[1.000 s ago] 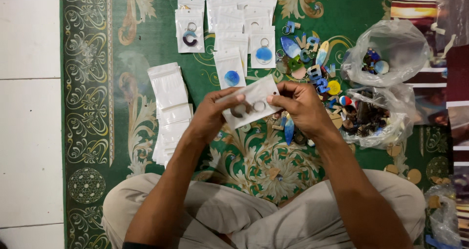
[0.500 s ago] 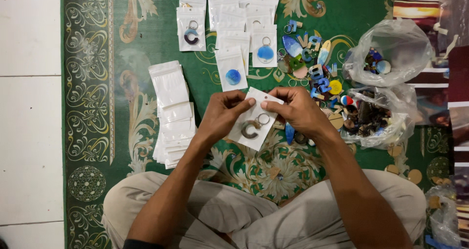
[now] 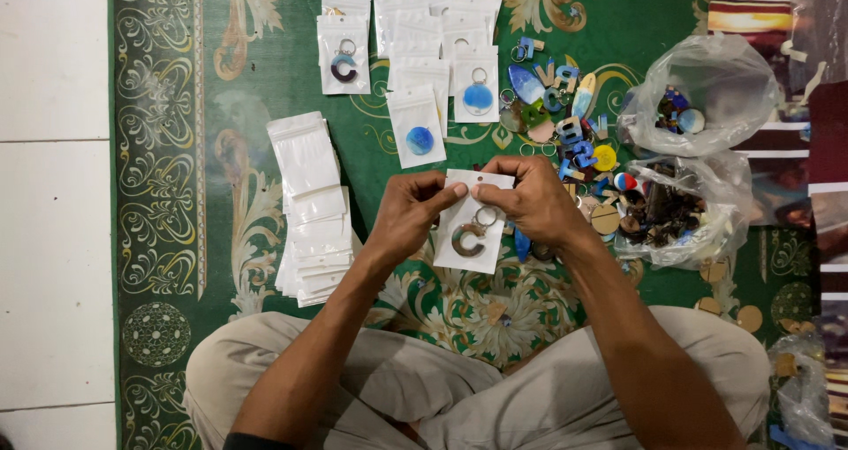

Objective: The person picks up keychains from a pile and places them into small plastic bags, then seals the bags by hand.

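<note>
Green rug (image 3: 265, 79), pouch (image 3: 459, 247) top under fingers (image 3: 442, 192)

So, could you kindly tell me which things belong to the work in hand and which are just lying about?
In hand: left hand, right hand, small pouch, keyring.
Lying about: empty pouch stack, filled pouches, loose charms, plastic bags.

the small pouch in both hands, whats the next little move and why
Probably run the fingertips along the top edge of the pouch to press it shut: the left hand and right hand pinch that edge, and the C-shaped keychain already sits inside.
</note>
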